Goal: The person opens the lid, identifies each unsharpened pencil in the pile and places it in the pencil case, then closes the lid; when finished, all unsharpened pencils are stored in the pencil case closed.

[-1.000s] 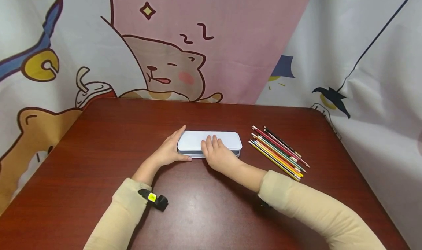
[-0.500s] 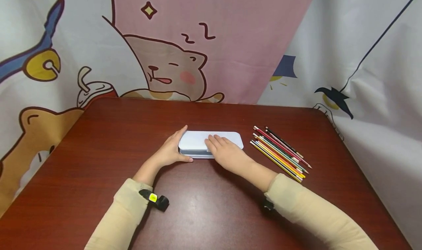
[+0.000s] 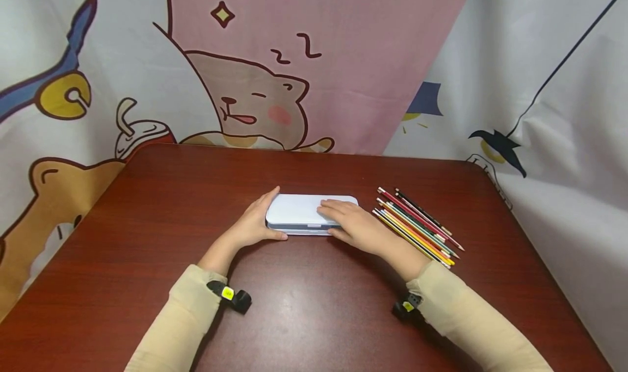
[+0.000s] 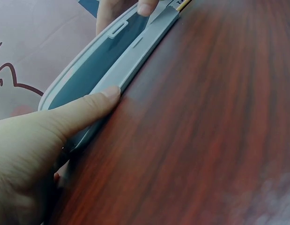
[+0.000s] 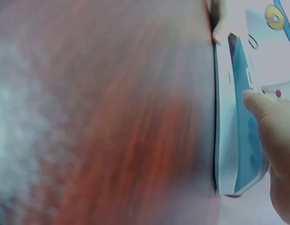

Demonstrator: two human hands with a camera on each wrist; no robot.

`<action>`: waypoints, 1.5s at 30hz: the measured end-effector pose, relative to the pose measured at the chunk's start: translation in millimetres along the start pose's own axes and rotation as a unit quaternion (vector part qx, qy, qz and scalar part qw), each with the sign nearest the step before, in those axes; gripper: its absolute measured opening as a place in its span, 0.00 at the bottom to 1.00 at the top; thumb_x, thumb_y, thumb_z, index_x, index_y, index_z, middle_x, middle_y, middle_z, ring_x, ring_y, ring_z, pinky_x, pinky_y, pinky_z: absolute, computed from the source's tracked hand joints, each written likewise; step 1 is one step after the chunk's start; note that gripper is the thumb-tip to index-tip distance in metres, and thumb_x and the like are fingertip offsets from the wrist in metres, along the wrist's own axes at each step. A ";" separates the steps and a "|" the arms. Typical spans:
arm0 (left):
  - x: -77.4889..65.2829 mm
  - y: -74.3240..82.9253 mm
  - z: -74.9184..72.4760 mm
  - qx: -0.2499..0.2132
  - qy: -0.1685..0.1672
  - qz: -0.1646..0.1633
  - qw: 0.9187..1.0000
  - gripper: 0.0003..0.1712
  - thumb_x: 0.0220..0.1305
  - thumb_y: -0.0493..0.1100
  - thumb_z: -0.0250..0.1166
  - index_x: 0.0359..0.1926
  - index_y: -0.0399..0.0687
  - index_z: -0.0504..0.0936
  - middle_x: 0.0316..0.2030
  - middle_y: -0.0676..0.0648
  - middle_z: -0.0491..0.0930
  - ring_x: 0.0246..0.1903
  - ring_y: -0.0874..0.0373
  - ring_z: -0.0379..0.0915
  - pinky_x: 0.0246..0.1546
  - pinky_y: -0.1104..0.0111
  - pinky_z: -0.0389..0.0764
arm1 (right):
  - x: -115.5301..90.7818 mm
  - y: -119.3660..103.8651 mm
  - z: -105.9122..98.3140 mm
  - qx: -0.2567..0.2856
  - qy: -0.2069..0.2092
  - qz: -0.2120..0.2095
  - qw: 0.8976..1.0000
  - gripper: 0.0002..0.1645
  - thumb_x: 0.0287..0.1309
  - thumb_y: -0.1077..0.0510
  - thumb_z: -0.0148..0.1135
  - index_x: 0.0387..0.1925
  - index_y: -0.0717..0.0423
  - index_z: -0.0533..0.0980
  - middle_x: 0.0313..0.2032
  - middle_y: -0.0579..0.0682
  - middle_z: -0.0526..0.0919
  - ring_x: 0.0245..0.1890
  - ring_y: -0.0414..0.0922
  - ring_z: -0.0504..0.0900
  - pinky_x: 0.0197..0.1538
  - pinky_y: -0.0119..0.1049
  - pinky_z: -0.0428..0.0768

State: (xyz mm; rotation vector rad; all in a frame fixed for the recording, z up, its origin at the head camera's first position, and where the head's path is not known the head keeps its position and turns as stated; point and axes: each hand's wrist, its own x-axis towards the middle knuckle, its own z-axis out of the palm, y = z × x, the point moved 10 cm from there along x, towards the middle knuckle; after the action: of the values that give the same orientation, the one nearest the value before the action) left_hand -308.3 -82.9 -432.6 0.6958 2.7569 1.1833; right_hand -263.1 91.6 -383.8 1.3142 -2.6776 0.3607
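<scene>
- My left hand (image 3: 252,222) held the left end of a white case (image 3: 289,208), with a wide span between thumb and fingers (image 3: 267,197).
- That thumb (image 4: 95,105) lay along the case's near edge; the other fingers went round the end towards the back.
- My right hand (image 3: 363,230) was on the right part of the case, its fingers nearly straight and resting on the lid (image 3: 294,204), the thumb apart from them at the front. How hard that thumb pressed, I could not tell.
- The case sat near the middle of the bench (image 3: 294,323), its long side towards me.
- Its lid was tilted up a little, leaving a gap along the near side that showed a blue-grey inside.
- Just right of the case lay a loose row of coloured pencils (image 3: 416,228), slanting down to the right, partly behind my right forearm.
- I wore cream sleeves (image 3: 181,317), with a small black camera (image 3: 240,301) at each wrist.
- Beyond the bench hung a curtain (image 3: 353,72) printed with a sleeping bear.
</scene>
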 end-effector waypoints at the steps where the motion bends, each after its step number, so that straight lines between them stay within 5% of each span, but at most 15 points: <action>1: 0.1 0.0 -0.1 0.001 0.001 0.001 1.000 0.69 0.38 0.49 0.82 0.75 0.43 0.48 0.71 0.39 0.53 0.69 0.43 0.46 0.65 0.48 0.48 | -1.9 2.3 -1.6 0.013 0.005 0.001 1.000 0.31 0.61 0.53 0.63 0.65 0.56 0.69 0.64 0.54 0.69 0.65 0.50 0.65 0.64 0.49 0.61; 21: -8.1 -2.3 -9.4 -0.046 0.006 0.012 0.999 0.65 0.40 0.45 0.81 0.74 0.42 0.50 0.70 0.39 0.56 0.68 0.46 0.51 0.65 0.51 0.53 | -25.7 45.1 -15.5 0.194 0.071 0.048 0.977 0.27 0.58 0.57 0.66 0.60 0.54 0.75 0.62 0.54 0.72 0.64 0.51 0.67 0.60 0.53 0.66; 34: -9.0 -5.4 -12.3 -0.051 0.009 -0.001 0.999 0.66 0.40 0.48 0.80 0.75 0.47 0.48 0.70 0.39 0.56 0.68 0.45 0.52 0.64 0.49 0.55 | -15.9 68.8 -23.0 0.289 0.100 0.121 0.944 0.22 0.60 0.63 0.63 0.56 0.59 0.76 0.55 0.54 0.78 0.55 0.49 0.75 0.50 0.49 0.75; 40: -9.5 -4.6 -12.6 -0.061 0.011 0.009 0.998 0.67 0.40 0.45 0.81 0.75 0.45 0.46 0.65 0.38 0.64 0.65 0.46 0.57 0.64 0.50 0.54 | -7.3 54.6 -43.7 0.306 0.092 0.158 0.934 0.18 0.64 0.65 0.58 0.55 0.65 0.75 0.53 0.59 0.79 0.48 0.51 0.77 0.47 0.48 0.76; 45: -9.5 -3.8 -11.8 -0.073 0.013 0.022 0.997 0.69 0.39 0.43 0.81 0.75 0.45 0.43 0.64 0.41 0.67 0.64 0.48 0.59 0.65 0.52 0.53 | -3.9 75.2 -34.9 0.324 0.111 0.174 0.923 0.16 0.65 0.61 0.58 0.54 0.59 0.78 0.48 0.53 0.82 0.43 0.47 0.78 0.46 0.45 0.75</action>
State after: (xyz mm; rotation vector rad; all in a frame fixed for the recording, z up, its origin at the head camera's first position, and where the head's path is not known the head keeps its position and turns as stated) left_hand -303.9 -97.2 -428.1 0.7345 2.6542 1.3946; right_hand -319.8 148.5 -362.6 0.8065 -2.6719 1.4426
